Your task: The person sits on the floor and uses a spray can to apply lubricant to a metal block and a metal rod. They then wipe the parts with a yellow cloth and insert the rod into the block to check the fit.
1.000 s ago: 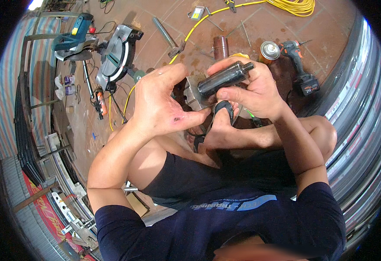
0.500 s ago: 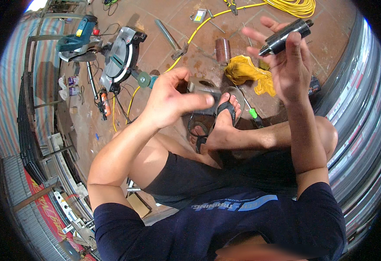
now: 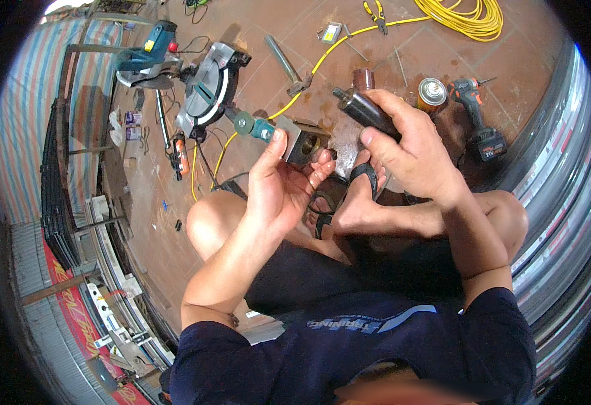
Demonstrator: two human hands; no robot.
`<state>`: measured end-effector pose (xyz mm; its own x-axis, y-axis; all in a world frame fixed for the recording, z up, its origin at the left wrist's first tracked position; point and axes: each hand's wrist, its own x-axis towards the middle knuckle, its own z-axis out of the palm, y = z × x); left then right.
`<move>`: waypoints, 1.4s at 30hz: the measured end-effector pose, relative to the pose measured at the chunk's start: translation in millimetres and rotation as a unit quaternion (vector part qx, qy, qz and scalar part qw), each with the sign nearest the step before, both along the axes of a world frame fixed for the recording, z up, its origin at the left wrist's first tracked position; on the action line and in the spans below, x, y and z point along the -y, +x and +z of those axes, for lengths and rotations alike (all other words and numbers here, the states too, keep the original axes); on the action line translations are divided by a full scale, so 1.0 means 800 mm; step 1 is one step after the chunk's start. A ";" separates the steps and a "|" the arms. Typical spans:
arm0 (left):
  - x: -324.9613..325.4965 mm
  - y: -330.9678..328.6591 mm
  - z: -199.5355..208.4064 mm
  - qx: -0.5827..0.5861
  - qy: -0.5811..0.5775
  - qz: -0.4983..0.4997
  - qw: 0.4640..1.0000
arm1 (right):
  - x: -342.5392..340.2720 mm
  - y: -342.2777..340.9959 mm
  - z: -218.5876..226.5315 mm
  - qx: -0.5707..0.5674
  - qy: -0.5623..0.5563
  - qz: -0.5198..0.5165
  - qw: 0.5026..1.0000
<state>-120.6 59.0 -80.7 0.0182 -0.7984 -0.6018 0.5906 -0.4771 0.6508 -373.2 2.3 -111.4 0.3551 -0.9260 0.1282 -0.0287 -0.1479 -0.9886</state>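
Observation:
My left hand (image 3: 273, 189) is closed on a squarish metal block (image 3: 295, 146) with a round bore, thumb on one side and fingers on the other. The bore's opening faces to the right, toward my other hand. In my right hand (image 3: 418, 147) is a black metal cylinder (image 3: 366, 113) with a narrower stub at its far end. Thumb and fingers wrap round its near part, which they hide. The cylinder is tilted, stub toward the upper left, and stays apart from the block. Below both hands is my sandalled foot (image 3: 361, 191).
A mitre saw (image 3: 208, 88) stands at the left, near an angle grinder (image 3: 258, 128). On the right are a spray can (image 3: 432, 93) and a cordless drill (image 3: 474, 118). Pliers (image 3: 378, 17), a yellow hose (image 3: 336, 50) and a brown cylinder (image 3: 362, 77) lie farther off. Wrapped long stock (image 3: 559, 182) lines the right side.
My right hand has come down and left with the cylinder, closing round it. My left hand has turned the block so its bore faces right. The yellow cloth no longer shows; the spray can and drill do.

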 end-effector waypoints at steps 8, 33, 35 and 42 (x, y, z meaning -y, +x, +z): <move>0.004 0.001 -0.006 -0.023 0.018 0.039 0.999 | -0.013 0.018 0.006 -0.040 -0.022 0.024 0.999; -0.007 -0.005 -0.009 0.066 0.000 -0.020 0.998 | -0.005 0.034 -0.026 -0.087 -0.228 -0.008 0.970; -0.010 -0.006 -0.010 0.069 -0.002 -0.021 0.997 | -0.011 0.038 -0.027 -0.097 -0.225 -0.016 0.969; -0.017 -0.006 -0.019 0.085 -0.030 0.002 0.996 | -0.027 0.051 -0.028 -0.083 -0.190 -0.051 0.977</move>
